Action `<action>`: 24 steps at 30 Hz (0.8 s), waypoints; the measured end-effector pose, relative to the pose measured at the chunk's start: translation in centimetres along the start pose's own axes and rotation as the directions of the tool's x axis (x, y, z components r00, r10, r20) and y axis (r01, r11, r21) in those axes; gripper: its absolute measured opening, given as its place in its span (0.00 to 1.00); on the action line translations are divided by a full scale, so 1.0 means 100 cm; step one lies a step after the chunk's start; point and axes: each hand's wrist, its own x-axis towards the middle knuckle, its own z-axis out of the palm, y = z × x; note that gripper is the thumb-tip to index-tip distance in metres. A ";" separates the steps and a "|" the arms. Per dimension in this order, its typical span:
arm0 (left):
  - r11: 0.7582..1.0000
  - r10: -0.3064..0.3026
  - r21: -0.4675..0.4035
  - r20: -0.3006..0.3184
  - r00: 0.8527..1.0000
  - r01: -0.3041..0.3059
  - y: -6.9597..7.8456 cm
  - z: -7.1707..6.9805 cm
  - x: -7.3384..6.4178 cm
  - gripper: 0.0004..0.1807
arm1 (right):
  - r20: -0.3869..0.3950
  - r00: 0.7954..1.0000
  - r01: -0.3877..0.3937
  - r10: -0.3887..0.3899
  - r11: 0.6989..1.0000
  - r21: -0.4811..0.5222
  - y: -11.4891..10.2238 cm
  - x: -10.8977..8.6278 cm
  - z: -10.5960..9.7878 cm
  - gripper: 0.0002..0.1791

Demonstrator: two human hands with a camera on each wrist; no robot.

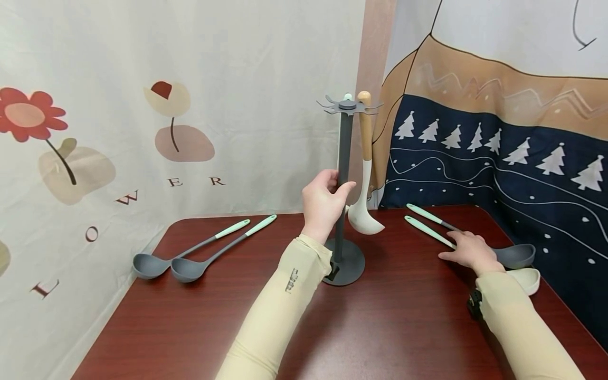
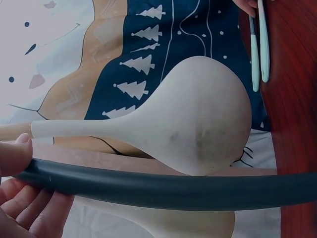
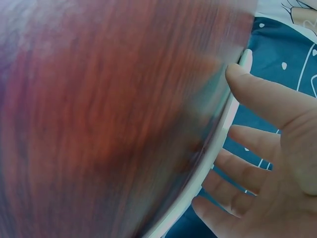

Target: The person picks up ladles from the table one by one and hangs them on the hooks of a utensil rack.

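Note:
My left hand (image 1: 325,203) grips the dark grey post of a utensil stand (image 1: 345,153), thumb on one side and fingers on the other. A white ladle with a wooden handle (image 1: 364,214) hangs from the stand's hooked top. Behind the post hangs a second white ladle (image 2: 193,220), mostly hidden. On the right, my right hand (image 1: 470,250) reaches over a white ladle with a mint handle (image 1: 427,230). Its thumb and fingers are spread along that handle (image 3: 230,111), apparently touching it. Beside it lies a grey ladle with a mint handle (image 1: 515,256), partly covered by the hand.
Two grey ladles with mint handles lie on the left, the outer one (image 1: 151,265) next to the inner one (image 1: 189,269). The dark red table (image 1: 228,327) backs onto a printed cloth (image 1: 266,105). The stand's round base (image 1: 353,269) rests mid-table.

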 end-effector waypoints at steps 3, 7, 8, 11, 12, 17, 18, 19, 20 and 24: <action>1.000 -0.001 -0.009 0.004 1.000 0.001 0.000 -0.001 0.000 0.11 | -0.002 1.000 0.003 -0.003 1.000 -0.004 0.001 0.001 0.001 0.43; 1.000 -0.001 -0.019 0.010 1.000 0.001 0.001 -0.001 -0.001 0.10 | -0.020 1.000 0.021 -0.022 1.000 -0.018 0.002 0.001 0.003 0.36; 1.000 -0.001 -0.019 0.011 1.000 0.002 0.002 -0.002 -0.001 0.10 | -0.024 0.999 0.025 -0.026 0.999 -0.020 0.002 0.001 0.003 0.34; 1.000 -0.003 -0.016 0.014 1.000 0.004 0.002 -0.002 -0.001 0.10 | -0.034 0.999 0.025 -0.025 1.000 -0.018 0.003 0.001 0.003 0.28; 1.000 -0.004 -0.016 0.015 1.000 0.004 0.002 -0.002 -0.001 0.11 | -0.036 0.999 0.020 -0.021 1.000 -0.016 0.003 0.001 0.002 0.26; 1.000 -0.002 -0.014 0.017 1.000 0.002 0.001 -0.001 0.000 0.11 | -0.032 0.999 -0.017 0.017 1.000 0.003 0.003 0.000 0.000 0.17; 1.000 -0.001 -0.012 0.017 1.000 0.001 0.001 -0.001 0.000 0.11 | -0.031 0.999 -0.023 0.023 1.000 0.006 0.003 0.000 0.000 0.16; 1.000 0.000 -0.009 0.018 1.000 0.000 0.001 -0.001 0.000 0.11 | -0.027 0.999 -0.028 0.029 1.000 0.008 0.003 0.000 0.000 0.15; 1.000 0.001 -0.007 0.018 1.000 -0.001 0.000 -0.001 0.000 0.11 | -0.024 0.999 -0.034 0.034 0.999 0.011 0.002 0.000 0.000 0.15; 1.000 0.000 -0.001 0.017 1.000 0.000 0.000 -0.001 0.000 0.11 | -0.019 0.998 -0.056 0.057 0.998 0.020 0.002 0.000 0.000 0.12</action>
